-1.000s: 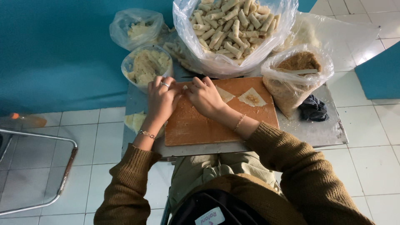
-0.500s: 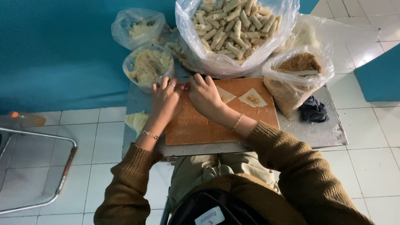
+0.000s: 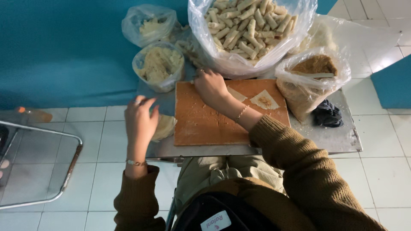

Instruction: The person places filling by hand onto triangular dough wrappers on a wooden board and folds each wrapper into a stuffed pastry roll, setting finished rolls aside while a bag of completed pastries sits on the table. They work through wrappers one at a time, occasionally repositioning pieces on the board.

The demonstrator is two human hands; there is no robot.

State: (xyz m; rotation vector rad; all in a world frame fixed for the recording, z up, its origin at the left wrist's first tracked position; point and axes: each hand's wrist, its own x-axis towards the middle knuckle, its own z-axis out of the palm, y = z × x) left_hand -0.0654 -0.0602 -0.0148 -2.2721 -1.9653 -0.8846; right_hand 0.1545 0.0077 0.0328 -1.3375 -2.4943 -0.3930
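Left hand: The left hand (image 3: 140, 119) was off the board, out over the left edge of the counter (image 3: 338, 139). It hung just above a stack of thin pale wrappers (image 3: 164, 127).
Left fingers: They were bent and a little apart. I could not tell if they were pinching a wrapper yet.
Right hand: The right hand (image 3: 210, 87) lay on the top edge of the wooden board (image 3: 205, 124), near the big bag of rolls (image 3: 250, 30).
Right fingers: They were curled down together. What was under them was hidden, so I could not tell if they held anything.
Where the wrappers were: The stack lay just to the right of the left hand and under it, touching the counter edge. The left hand was much nearer to it than the right hand. The stack looked round, so it had no long side to speak of.
On the board: Two folded wrappers (image 3: 264, 100) with filling sat at the top right corner.
Around: A tub of pale filling (image 3: 159, 64) stood at the top left, and a bag of brown crumbs (image 3: 310, 81) stood at the right.
What changed: A second before, both hands were close together on the board. The left hand had since moved away to the left, to the wrappers. The right hand had stayed by the board's top edge.
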